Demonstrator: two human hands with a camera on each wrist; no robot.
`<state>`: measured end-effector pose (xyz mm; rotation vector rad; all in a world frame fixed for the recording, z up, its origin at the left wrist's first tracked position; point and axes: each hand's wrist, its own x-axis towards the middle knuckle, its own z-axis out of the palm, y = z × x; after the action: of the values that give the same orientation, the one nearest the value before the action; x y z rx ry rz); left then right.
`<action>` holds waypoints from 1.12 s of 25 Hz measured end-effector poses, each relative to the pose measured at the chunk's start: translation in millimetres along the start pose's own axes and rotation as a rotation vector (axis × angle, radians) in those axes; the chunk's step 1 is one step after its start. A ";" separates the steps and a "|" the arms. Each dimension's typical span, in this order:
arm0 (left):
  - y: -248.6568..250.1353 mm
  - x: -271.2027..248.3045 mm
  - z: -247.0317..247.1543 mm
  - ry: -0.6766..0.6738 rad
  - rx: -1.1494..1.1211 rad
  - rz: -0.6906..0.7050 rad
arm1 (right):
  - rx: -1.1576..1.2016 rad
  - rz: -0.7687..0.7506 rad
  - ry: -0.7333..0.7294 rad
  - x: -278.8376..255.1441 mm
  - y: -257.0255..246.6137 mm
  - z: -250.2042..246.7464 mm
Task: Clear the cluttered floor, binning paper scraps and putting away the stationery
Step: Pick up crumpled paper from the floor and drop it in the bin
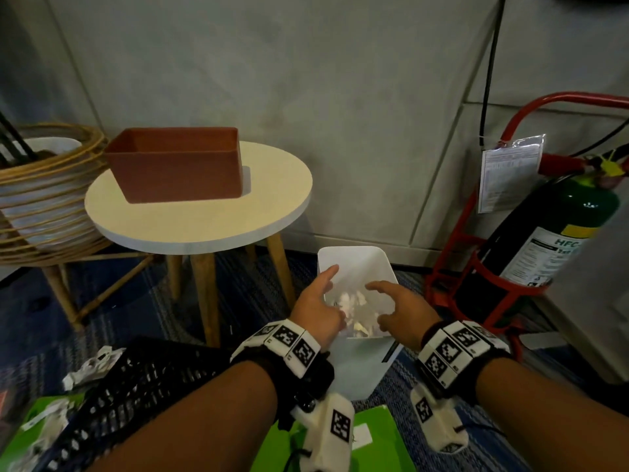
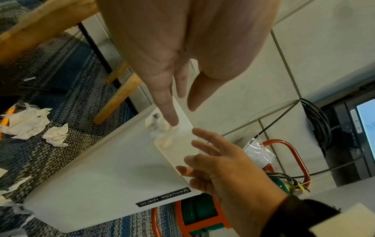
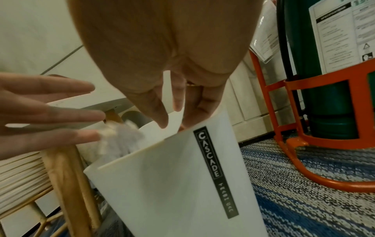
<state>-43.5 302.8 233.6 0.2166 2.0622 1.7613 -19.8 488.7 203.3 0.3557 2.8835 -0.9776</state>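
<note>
Now two hands, the left hand (image 1: 318, 310) and the right hand (image 1: 401, 308), hover with spread fingers, holding nothing, over one white bin (image 1: 366, 366) labelled "CASCADE" on the carpet. Crumpled paper scraps (image 1: 354, 301) lie inside it.

A green fire extinguisher (image 1: 558, 233) in its red stand (image 1: 476, 267), beside a tiled wall (image 1: 340, 80)
</note>
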 end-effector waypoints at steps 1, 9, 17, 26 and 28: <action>-2.0 1.7 -0.3 -0.024 0.028 0.020 | 0.000 0.005 0.003 -1.4 -2.3 -1.3; -47.9 -43.8 -65.3 -0.046 0.536 0.066 | 0.385 -0.347 0.250 -83.5 -56.9 48.7; -192.6 -130.5 -176.0 -0.095 0.860 -0.277 | 0.121 -0.272 -0.370 -132.0 -31.6 260.6; -298.0 -178.6 -206.0 -0.139 0.982 -0.409 | -0.317 -0.173 -0.626 -123.4 -55.0 382.3; -314.9 -183.0 -201.5 -0.233 1.048 -0.409 | -0.392 -0.177 -0.643 -121.4 -57.1 396.0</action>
<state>86.0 -7.9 -11.2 0.2479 2.4148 0.2998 83.2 180.4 -59.8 -0.2121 2.4379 -0.4067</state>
